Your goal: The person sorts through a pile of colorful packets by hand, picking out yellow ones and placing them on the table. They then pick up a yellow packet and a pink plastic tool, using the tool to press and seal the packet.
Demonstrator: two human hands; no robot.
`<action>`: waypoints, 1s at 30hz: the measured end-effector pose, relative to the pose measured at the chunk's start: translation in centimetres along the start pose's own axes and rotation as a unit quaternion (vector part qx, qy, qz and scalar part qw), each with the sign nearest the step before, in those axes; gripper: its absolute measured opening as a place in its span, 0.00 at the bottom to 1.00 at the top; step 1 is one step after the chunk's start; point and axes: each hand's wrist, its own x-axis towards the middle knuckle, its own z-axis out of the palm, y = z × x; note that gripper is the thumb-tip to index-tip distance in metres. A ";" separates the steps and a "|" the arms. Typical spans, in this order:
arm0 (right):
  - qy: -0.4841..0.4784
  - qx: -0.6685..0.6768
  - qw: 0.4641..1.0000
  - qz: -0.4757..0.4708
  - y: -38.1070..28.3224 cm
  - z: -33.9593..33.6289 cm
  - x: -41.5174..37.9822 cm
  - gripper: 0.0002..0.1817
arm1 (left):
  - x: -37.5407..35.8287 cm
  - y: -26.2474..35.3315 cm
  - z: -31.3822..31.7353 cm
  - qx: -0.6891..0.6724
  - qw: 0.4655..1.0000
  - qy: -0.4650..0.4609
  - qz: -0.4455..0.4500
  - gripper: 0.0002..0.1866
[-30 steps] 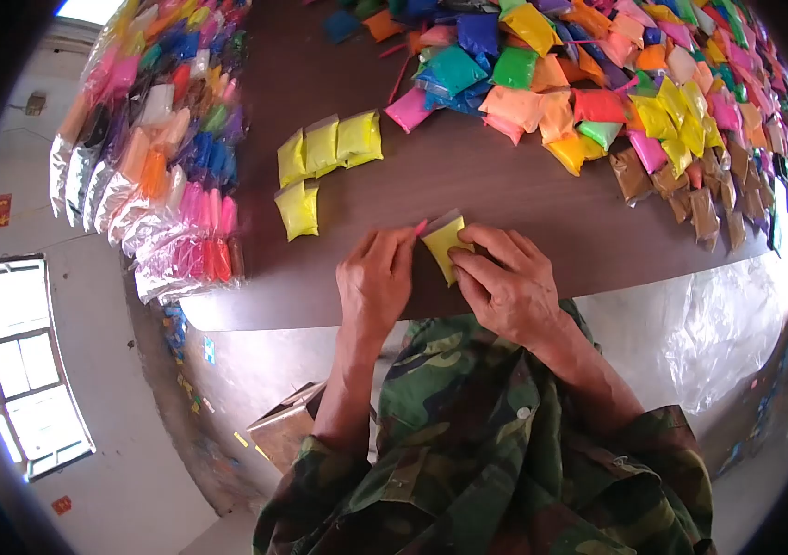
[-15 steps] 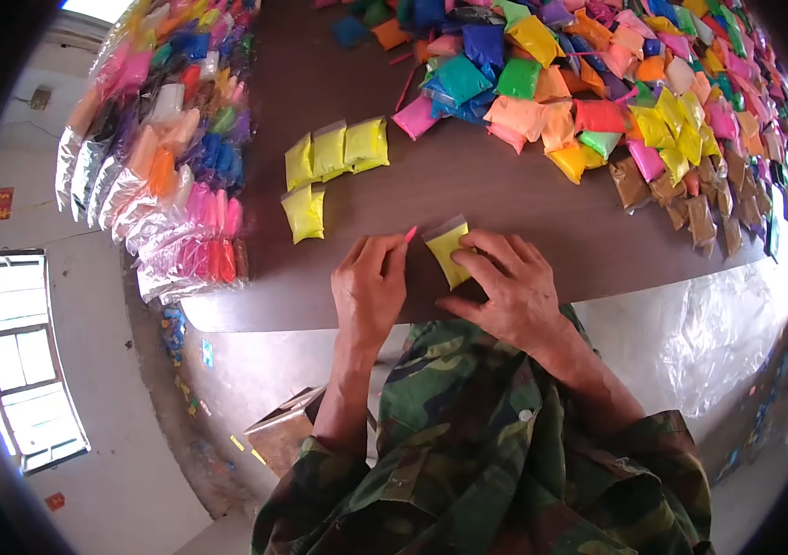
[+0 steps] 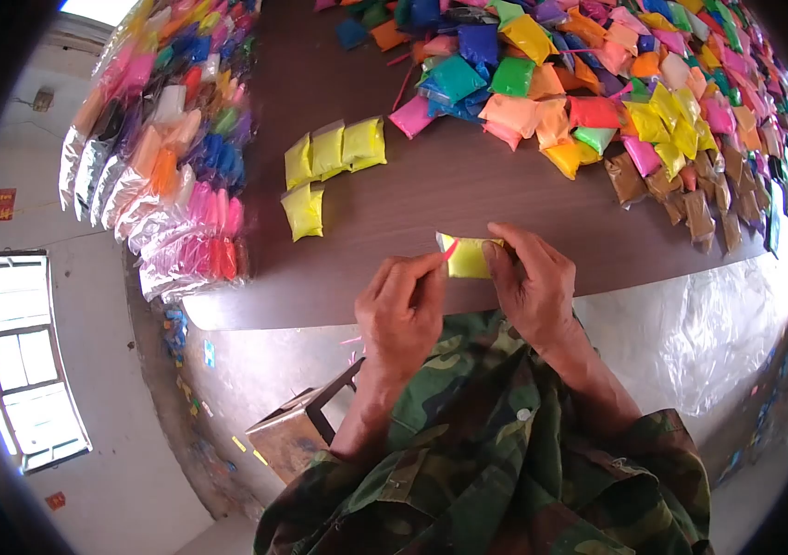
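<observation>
Between my hands, above the table's near edge, is a small clear packet with yellow filling (image 3: 471, 260), turned sideways. My right hand (image 3: 534, 280) grips its right end between thumb and fingers. My left hand (image 3: 401, 301) is closed in a pinch on a thin pink-red strip (image 3: 450, 250), whose tip lies against the packet's left end. Farther back on the left, three yellow packets (image 3: 329, 151) lie in a row, touching. One more yellow packet (image 3: 303, 212) lies just below that row.
A large heap of colourful packets (image 3: 514, 78) covers the table's back and right, with brown packets (image 3: 700, 215) at its near right edge. Clear bags of coloured packets (image 3: 192, 231) are stacked at left. The brown table (image 3: 375, 217) has a curved near edge; a box (image 3: 297, 430) stands below.
My right hand has lifted the yellow packet and turned it sideways. My left hand has moved right, bringing the pink-red strip against the packet's left end.
</observation>
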 end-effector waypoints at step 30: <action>-0.008 -0.112 0.994 -0.010 1.5 -1.4 -1.1 0.11 | 2.1 -1.7 3.7 0.112 0.987 -0.109 0.023 0.05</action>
